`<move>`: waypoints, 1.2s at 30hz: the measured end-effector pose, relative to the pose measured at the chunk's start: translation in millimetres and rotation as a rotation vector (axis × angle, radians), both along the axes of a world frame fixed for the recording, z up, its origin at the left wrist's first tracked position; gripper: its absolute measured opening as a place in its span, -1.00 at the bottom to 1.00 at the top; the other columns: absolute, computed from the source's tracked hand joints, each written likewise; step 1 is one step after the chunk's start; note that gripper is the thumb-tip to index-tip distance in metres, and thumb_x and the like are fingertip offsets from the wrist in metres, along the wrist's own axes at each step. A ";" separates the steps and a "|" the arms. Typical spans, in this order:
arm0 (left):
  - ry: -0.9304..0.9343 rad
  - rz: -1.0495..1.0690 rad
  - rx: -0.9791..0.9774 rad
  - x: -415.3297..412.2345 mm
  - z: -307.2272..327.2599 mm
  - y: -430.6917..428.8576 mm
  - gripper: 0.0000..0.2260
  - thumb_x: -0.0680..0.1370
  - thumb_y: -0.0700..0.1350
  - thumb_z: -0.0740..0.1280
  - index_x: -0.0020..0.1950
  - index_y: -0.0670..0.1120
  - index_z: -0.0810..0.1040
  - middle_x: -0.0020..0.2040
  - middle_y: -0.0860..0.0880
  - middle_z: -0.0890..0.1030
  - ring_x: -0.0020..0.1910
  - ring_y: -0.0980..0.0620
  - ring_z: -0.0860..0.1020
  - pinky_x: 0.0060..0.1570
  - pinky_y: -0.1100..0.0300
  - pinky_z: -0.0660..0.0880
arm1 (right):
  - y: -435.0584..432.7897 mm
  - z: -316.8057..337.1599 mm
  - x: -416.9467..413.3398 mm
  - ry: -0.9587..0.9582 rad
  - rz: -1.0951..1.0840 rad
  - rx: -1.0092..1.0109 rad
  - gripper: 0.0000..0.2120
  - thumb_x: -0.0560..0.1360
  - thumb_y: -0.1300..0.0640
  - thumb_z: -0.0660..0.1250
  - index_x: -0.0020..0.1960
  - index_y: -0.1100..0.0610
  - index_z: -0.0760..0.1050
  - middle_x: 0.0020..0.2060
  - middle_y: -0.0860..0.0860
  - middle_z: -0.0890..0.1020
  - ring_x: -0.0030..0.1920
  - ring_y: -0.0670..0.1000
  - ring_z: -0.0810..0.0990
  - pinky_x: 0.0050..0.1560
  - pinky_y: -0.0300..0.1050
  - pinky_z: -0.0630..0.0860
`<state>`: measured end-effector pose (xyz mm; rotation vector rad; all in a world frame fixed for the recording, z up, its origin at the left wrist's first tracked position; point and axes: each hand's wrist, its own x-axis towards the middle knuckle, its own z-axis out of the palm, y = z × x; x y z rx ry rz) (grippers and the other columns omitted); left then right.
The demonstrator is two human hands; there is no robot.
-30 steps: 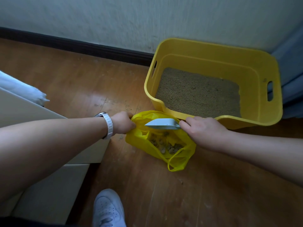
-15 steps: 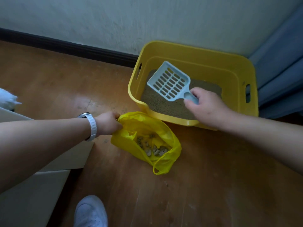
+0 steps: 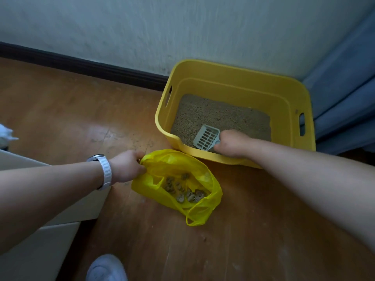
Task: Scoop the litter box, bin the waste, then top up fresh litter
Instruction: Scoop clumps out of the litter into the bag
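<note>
Scoop (image 3: 206,137) sits low in the yellow litter box (image 3: 239,86) at right of centre, its handle gripped by the right hand (image 3: 231,144), slotted blade on the litter (image 3: 219,116); left hand (image 3: 126,168) pinches the yellow waste bag (image 3: 200,213) rim, clumps (image 3: 183,189) inside, lower centre

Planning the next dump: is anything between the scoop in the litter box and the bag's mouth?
Only the near wall of the litter box, which the scoop must clear. Beyond it the yellow bag lies on the floor, its mouth held open by the left hand, nothing covering it.
</note>
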<state>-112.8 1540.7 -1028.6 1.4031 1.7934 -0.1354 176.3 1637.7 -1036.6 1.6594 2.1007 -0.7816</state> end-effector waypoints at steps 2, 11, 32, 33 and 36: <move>-0.008 -0.003 -0.005 0.3 -0.1 1.5 -0.89 0.51 -0.20 0.31 -0.11 0.01 0.55 -0.16 -0.02 0.62 -0.20 0.04 0.57 -0.35 0.21 0.42 | -1.7 -1.6 -0.1 -0.084 0.038 -0.020 -0.80 0.54 -0.04 0.23 -0.05 0.09 0.48 -0.23 -0.01 0.56 -0.23 0.02 0.61 -0.29 -0.07 0.58; -0.013 -0.019 -0.005 2.9 -3.4 7.0 -0.88 0.52 -0.17 0.31 -0.02 0.04 0.53 -0.12 0.00 0.61 -0.16 0.05 0.56 -0.32 0.20 0.43 | -3.9 7.2 8.6 -0.253 0.233 0.094 -0.72 0.54 -0.10 0.17 0.06 0.08 0.47 -0.25 -0.04 0.52 -0.27 -0.01 0.52 -0.37 -0.14 0.45; 0.184 -0.584 0.537 8.1 5.2 -35.4 -0.40 0.45 0.37 0.18 0.36 0.03 0.28 0.36 -0.09 0.28 -0.03 -0.13 0.58 -0.10 0.01 0.58 | -107.2 -35.2 0.0 0.011 0.852 -0.054 -0.62 0.56 -0.08 0.25 0.28 0.11 0.37 0.13 0.09 0.47 -0.02 0.16 0.57 -0.14 0.05 0.55; 0.198 -0.663 0.555 6.3 3.6 -38.0 -0.41 0.44 0.39 0.17 0.32 0.03 0.31 0.36 -0.12 0.29 -0.01 -0.14 0.58 -0.10 0.01 0.59 | -107.1 -37.0 -0.4 0.002 0.857 -0.073 -0.61 0.57 -0.09 0.25 0.28 0.11 0.38 0.11 0.09 0.49 -0.01 0.15 0.57 -0.15 0.03 0.54; 0.304 -0.911 0.572 1.2 1.7 -41.9 -0.42 0.40 0.44 0.21 0.20 0.05 0.43 0.38 -0.17 0.33 0.10 -0.18 0.55 -0.05 -0.03 0.58 | -106.1 -40.8 -0.4 0.001 0.849 -0.110 -0.65 0.57 -0.09 0.23 0.25 0.11 0.43 0.06 0.09 0.56 0.00 0.14 0.57 -0.13 0.02 0.53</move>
